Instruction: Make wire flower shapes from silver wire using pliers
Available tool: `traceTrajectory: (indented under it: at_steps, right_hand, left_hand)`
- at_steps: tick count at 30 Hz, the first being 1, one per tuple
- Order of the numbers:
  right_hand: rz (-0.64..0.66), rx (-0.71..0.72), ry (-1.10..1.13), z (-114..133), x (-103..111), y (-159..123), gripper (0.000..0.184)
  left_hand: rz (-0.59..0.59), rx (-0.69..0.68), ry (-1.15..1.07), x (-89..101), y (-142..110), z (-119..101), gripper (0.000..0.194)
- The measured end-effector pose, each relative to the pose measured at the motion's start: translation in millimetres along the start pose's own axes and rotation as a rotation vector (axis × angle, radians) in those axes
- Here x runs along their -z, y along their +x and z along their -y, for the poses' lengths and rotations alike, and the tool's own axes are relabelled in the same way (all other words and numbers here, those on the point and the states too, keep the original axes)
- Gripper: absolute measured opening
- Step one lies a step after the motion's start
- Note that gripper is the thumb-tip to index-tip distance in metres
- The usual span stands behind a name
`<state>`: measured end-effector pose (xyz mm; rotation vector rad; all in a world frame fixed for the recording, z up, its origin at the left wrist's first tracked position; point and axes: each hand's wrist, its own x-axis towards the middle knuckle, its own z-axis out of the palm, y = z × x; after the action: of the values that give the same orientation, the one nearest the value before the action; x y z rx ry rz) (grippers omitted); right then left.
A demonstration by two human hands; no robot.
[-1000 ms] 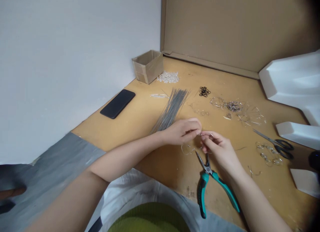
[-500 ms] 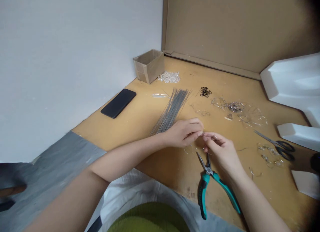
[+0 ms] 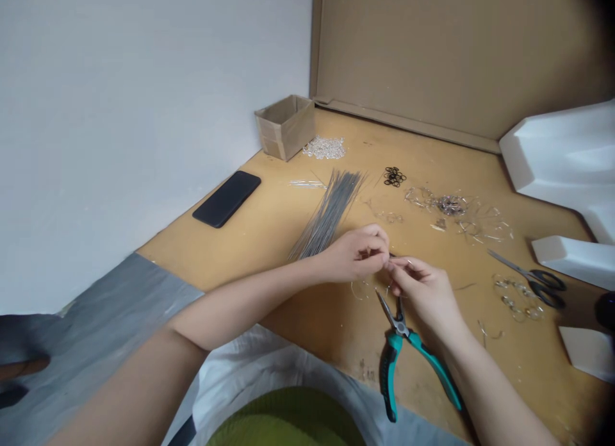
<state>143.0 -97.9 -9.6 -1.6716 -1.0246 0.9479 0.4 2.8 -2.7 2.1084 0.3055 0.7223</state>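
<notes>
1. The left hand [image 3: 360, 254] is at the middle of the table [image 3: 307, 318], its thumb and forefinger tips together; what lies between them is too small to tell.
2. The right hand [image 3: 425, 289] is just to the right, its thumb and forefinger pinched on a thin wire [image 3: 409, 262]. The fingertips of both hands meet or nearly meet.
3. The thin wire shows as a small curve at the right hand's fingers; the rest of it is hard to make out.
4. The pliers [image 3: 400, 329] lie on the near side of the hands, jaws apart and pointing to the far side, with teal and black handles spread toward the near edge.
5. A wire loop [image 3: 359, 291] lies just to the near side of the left hand.
6. A bundle of grey wires [image 3: 331, 209] lies on the far side of the left forearm, and a dark phone [image 3: 227, 199] lies farther left.
7. At the far left, an open box [image 3: 287, 135] stands beside a heap of clear bits [image 3: 325, 147].
8. Black rings [image 3: 394, 176] and a wire tangle [image 3: 450, 206] lie on the far right side of the bundle.
9. At the right, scissors [image 3: 542, 282] lie beside wire rings [image 3: 516, 298], near white foam pieces [image 3: 571, 260].
</notes>
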Motion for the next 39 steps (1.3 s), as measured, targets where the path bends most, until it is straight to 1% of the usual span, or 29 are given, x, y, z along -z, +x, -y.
traceTrajectory:
  at_steps: [2, 4, 8, 11, 15, 18, 20, 22, 25, 29, 31, 33, 36, 39]
  right_hand:
    - [-0.012, 0.029, -0.076, -2.5, -0.4, -0.1, 0.02]
    - [-0.023, 0.078, -0.168, -5.2, -0.4, 0.3, 0.021]
    - [-0.071, 0.201, -0.322, -8.8, 1.4, 2.6, 0.021]
    - [-0.115, 0.334, -0.44, -8.6, 2.5, 3.6, 0.018]
    - [-0.133, 0.51, -0.616, -6.5, 1.8, 2.2, 0.02]
    - [-0.156, 0.561, -0.683, -5.2, 1.2, 0.8, 0.021]
    - [-0.167, 0.554, -0.68, -4.6, 1.6, 0.2, 0.022]
    - [-0.17, 0.513, -0.639, -3.9, 2.5, 0.0, 0.021]
    - [-0.16, 0.379, -0.532, -2.8, 4.3, -0.5, 0.019]
    - [-0.084, 0.188, -0.301, -0.7, 5.9, -1.4, 0.016]
    - [-0.051, 0.14, -0.188, 0.8, 5.7, -1.7, 0.014]
    - [-0.067, 0.11, -0.119, 2.1, 4.9, -1.7, 0.012]
    - [-0.106, 0.08, -0.071, 3.5, 3.8, -1.5, 0.016]
    - [-0.088, 0.076, -0.039, 3.9, 3.4, -1.6, 0.019]
  left_hand:
    - [0.03, 0.057, 0.026, -0.9, 0.0, -0.7, 0.022]
    - [0.056, 0.074, 0.096, -1.7, -0.4, -2.1, 0.025]
    - [0.078, 0.052, 0.345, -2.6, -1.5, -7.9, 0.024]
    - [0.068, 0.015, 0.47, -4.0, -2.1, -11.1, 0.027]
    - [0.061, 0.029, 0.507, -9.0, -2.5, -8.6, 0.028]
    - [0.043, 0.01, 0.489, -14.1, -3.3, -4.0, 0.023]
    - [0.003, -0.049, 0.476, -17.2, -4.2, -1.4, 0.021]
    - [-0.027, -0.129, 0.498, -19.4, -5.2, 0.0, 0.021]
    - [-0.008, -0.233, 0.594, -20.5, -6.2, -0.7, 0.021]
    - [0.031, -0.328, 0.665, -18.9, -6.1, -1.5, 0.028]
    - [0.014, -0.338, 0.646, -18.4, -5.7, 0.1, 0.028]
    - [-0.004, -0.307, 0.61, -18.8, -5.3, 2.8, 0.024]
    - [-0.026, -0.248, 0.576, -20.8, -5.0, 6.5, 0.022]
    - [-0.046, -0.239, 0.587, -22.2, -5.1, 7.9, 0.021]
